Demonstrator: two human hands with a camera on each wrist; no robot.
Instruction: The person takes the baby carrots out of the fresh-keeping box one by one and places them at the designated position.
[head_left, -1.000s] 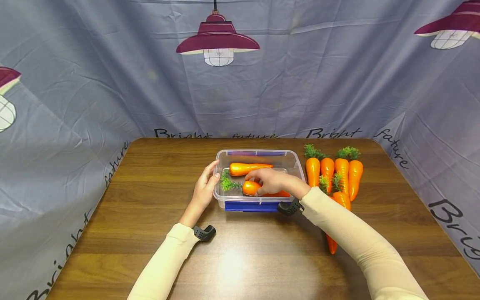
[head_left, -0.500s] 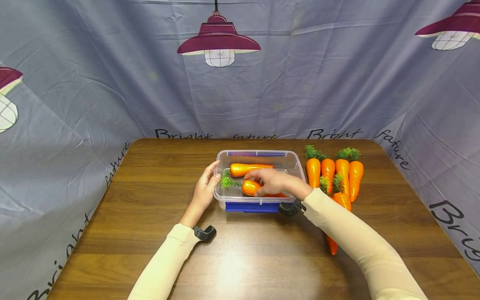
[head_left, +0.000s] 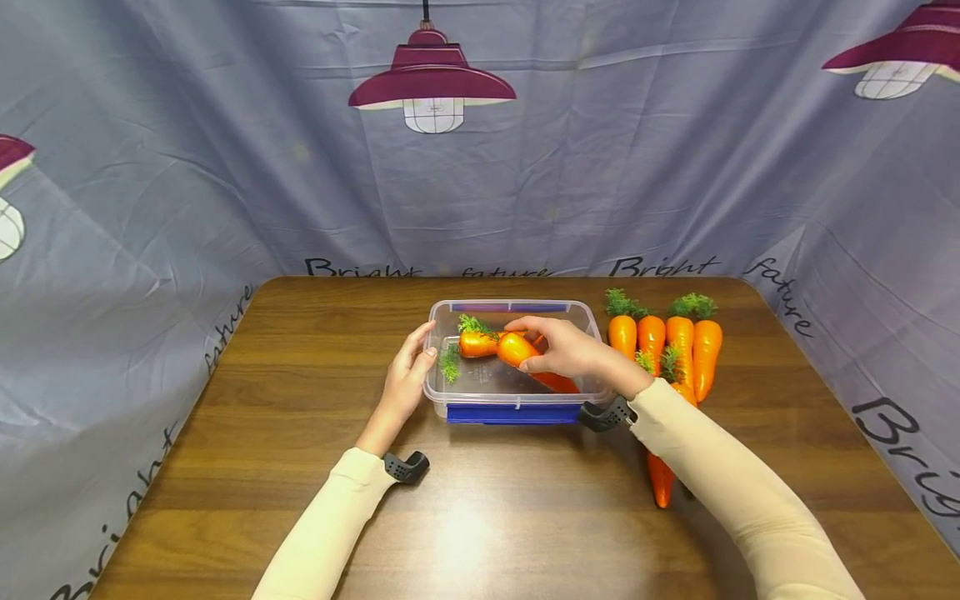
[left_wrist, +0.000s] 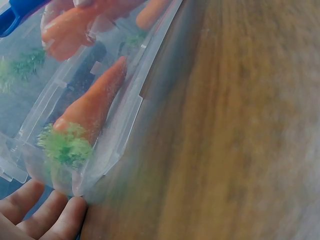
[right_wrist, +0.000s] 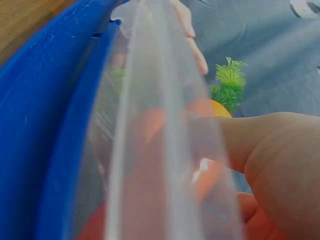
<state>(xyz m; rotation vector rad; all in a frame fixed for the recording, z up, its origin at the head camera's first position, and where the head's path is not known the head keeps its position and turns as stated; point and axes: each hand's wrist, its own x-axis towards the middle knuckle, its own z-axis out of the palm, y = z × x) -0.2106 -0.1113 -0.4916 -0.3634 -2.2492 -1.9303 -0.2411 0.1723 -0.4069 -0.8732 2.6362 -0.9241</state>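
Observation:
My right hand (head_left: 562,348) reaches into a clear plastic box (head_left: 472,399) and grips an orange carrot (head_left: 516,350) with leafy green tops, thumb on the near side. This carrot lies slantwise, its thick end raised to the upper left and partly covering a second carrot (head_left: 476,344) in the box. Along the box's left end, my left hand (head_left: 407,375) rests with fairly straight fingers; in the left wrist view its fingertips (left_wrist: 67,215) touch the outer wall. Through blurred clear plastic, the right wrist view shows the gripped carrot's greens (right_wrist: 230,84) above the thumb.
A row of carrots (head_left: 680,346) with green tops lies right of the box. Nearer, another carrot's tip (head_left: 660,479) shows beside the right forearm. Blue latches (head_left: 510,413) edge the box, which stands on a wooden table (head_left: 337,333) before a grey curtain.
My right hand has moved slightly right and raised the front carrot's thick end, turning it from nearly level to slanted. Its greens now lie over the rear carrot. The left hand stays on the box.

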